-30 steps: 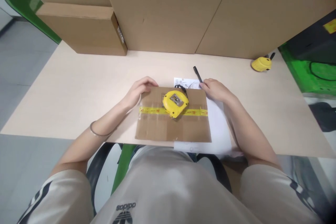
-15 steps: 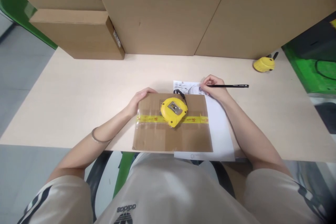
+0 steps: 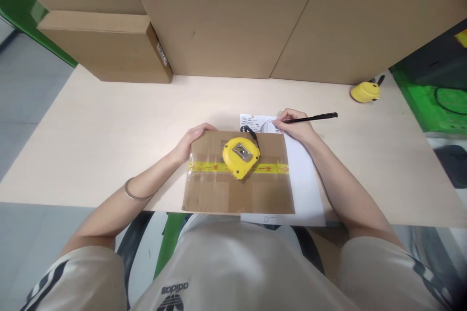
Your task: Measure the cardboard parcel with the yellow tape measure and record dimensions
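Observation:
A flat cardboard parcel (image 3: 237,189) with a yellow tape strip lies at the near table edge, over a white printed sheet (image 3: 304,180). A yellow tape measure (image 3: 241,156) rests on top of the parcel. My left hand (image 3: 191,141) curls over the parcel's far left corner. My right hand (image 3: 296,128) pinches a black pen (image 3: 314,117), its tip down on the sheet's top part just beyond the parcel.
Large cardboard boxes (image 3: 226,19) line the back of the beige table (image 3: 91,131). A second yellow tape measure (image 3: 365,92) sits at the far right. Green bins (image 3: 434,102) stand off the right edge, a green chair back (image 3: 22,9) at far left.
A second ago the pen lay on the table by my right hand; my right hand has picked it up and brought its tip onto the sheet. My left hand stays on the parcel corner.

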Demonstrator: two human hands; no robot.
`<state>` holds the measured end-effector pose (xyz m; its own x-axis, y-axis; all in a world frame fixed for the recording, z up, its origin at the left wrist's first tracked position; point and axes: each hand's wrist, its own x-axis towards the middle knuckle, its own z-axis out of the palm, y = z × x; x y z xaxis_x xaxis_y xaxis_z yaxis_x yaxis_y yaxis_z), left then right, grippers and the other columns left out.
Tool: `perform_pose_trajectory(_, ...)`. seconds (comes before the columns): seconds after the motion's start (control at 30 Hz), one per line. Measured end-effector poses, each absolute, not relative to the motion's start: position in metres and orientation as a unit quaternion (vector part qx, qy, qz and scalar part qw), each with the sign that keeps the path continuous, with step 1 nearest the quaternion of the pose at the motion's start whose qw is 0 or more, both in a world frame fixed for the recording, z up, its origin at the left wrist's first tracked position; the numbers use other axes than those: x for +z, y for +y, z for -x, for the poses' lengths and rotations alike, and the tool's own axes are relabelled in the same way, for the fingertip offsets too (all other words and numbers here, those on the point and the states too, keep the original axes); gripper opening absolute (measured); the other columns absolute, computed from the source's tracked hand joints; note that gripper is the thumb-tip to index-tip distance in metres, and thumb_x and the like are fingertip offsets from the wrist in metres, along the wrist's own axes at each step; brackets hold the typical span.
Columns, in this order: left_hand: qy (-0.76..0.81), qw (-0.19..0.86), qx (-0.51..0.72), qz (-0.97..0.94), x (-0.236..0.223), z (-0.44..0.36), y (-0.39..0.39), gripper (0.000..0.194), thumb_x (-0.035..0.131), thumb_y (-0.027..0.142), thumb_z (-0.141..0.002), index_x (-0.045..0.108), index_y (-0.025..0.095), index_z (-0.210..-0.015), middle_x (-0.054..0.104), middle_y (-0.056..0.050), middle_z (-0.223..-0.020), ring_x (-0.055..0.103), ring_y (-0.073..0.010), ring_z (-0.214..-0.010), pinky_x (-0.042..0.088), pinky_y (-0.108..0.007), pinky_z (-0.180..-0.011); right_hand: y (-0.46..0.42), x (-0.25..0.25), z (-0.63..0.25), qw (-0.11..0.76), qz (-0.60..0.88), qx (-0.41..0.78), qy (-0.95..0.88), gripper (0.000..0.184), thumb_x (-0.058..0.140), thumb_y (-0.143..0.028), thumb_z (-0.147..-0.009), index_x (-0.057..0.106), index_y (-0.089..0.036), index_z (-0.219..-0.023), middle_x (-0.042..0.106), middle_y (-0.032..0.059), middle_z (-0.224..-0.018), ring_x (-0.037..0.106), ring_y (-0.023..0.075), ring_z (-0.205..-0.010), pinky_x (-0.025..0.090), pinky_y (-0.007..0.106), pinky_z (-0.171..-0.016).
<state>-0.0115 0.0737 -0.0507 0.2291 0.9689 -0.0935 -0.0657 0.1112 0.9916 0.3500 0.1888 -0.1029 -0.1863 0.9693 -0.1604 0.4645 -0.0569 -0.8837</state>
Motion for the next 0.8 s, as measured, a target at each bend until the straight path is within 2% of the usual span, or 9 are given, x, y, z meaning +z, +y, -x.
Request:
perform_pose_trajectory(0.07, 0.446, 0.599, 0.431, -0.506, -0.051, 0.012, 0.074, 0.052, 0.059, 0.066, -0.083, 0.072, 0.017, -0.094, 0.074, -0.008, -0.089, 0.063, -0.0218, -0.079, 0.049, -0.035, -0.074, 0.190, -0.103, -0.352, 0.272, 0.580, 0.460, -0.614, 0.041, 0.065, -0.041, -0.102, 0.063, -0.017, -0.135, 0.065, 0.0115, -0.135, 0.067, 0.0230, -0.115, 0.060, 0.046, -0.097)
perform_pose_trajectory(0.2, 0.449, 0.601, 0.427, -0.506, -0.050, 0.013, 0.075, 0.052, 0.059, 0.066, -0.082, 0.073, 0.017, -0.093, 0.075, -0.008, -0.091, 0.064, -0.0226, -0.082, 0.050, -0.035, -0.076, 0.190, -0.102, -0.352, 0.288, 0.584, 0.472, -0.594, 0.041, 0.065, -0.041, -0.103, 0.063, -0.018, -0.136, 0.065, 0.0118, -0.136, 0.067, 0.0233, -0.116, 0.060, 0.046, -0.098)
perform_pose_trajectory(0.23, 0.450, 0.600, 0.426, -0.506, -0.050, 0.013, 0.075, 0.052, 0.059, 0.066, -0.082, 0.073, 0.017, -0.093, 0.075, -0.008, -0.091, 0.064, -0.0227, -0.083, 0.050, -0.035, -0.076, 0.190, -0.101, -0.352, 0.295, 0.580, 0.473, -0.594, 0.039, 0.067, -0.041, -0.101, 0.064, -0.017, -0.132, 0.067, 0.0112, -0.130, 0.069, 0.0220, -0.110, 0.061, 0.043, -0.094)
perform_pose_trajectory(0.3, 0.452, 0.598, 0.425, -0.507, -0.049, 0.013, 0.075, 0.052, 0.059, 0.066, -0.082, 0.073, 0.017, -0.093, 0.075, -0.008, -0.092, 0.064, -0.0229, -0.083, 0.050, -0.035, -0.076, 0.189, -0.099, -0.350, 0.316, 0.570, 0.472, -0.594, 0.034, 0.077, -0.041, -0.094, 0.068, -0.015, -0.114, 0.072, 0.0071, -0.105, 0.070, 0.0170, -0.086, 0.062, 0.033, -0.074)
perform_pose_trajectory(0.4, 0.453, 0.599, 0.421, -0.509, -0.049, 0.013, 0.074, 0.052, 0.058, 0.066, -0.083, 0.073, 0.017, -0.094, 0.075, -0.008, -0.091, 0.064, -0.0226, -0.082, 0.050, -0.035, -0.074, 0.187, -0.094, -0.348, 0.351, 0.551, 0.472, -0.592, 0.041, 0.092, -0.041, -0.074, 0.059, -0.019, -0.083, 0.064, -0.0013, -0.067, 0.057, 0.0103, -0.054, 0.047, 0.021, -0.046)
perform_pose_trajectory(0.53, 0.453, 0.598, 0.419, -0.511, -0.049, 0.014, 0.073, 0.051, 0.057, 0.064, -0.084, 0.073, 0.018, -0.095, 0.075, -0.008, -0.092, 0.064, -0.0228, -0.081, 0.050, -0.035, -0.073, 0.186, -0.089, -0.344, 0.370, 0.537, 0.476, -0.590, 0.050, 0.096, -0.048, -0.062, 0.055, -0.021, -0.070, 0.063, -0.0012, -0.056, 0.054, 0.0089, -0.045, 0.045, 0.021, -0.041)
perform_pose_trajectory(0.8, 0.450, 0.597, 0.422, -0.514, -0.052, 0.015, 0.074, 0.054, 0.059, 0.067, -0.084, 0.073, 0.017, -0.095, 0.076, -0.009, -0.094, 0.065, -0.0233, -0.083, 0.049, -0.035, -0.075, 0.187, -0.088, -0.340, 0.375, 0.549, 0.469, -0.581, 0.048, 0.097, -0.048, -0.058, 0.059, -0.019, -0.067, 0.061, -0.0015, -0.052, 0.052, 0.0074, -0.041, 0.044, 0.019, -0.038)
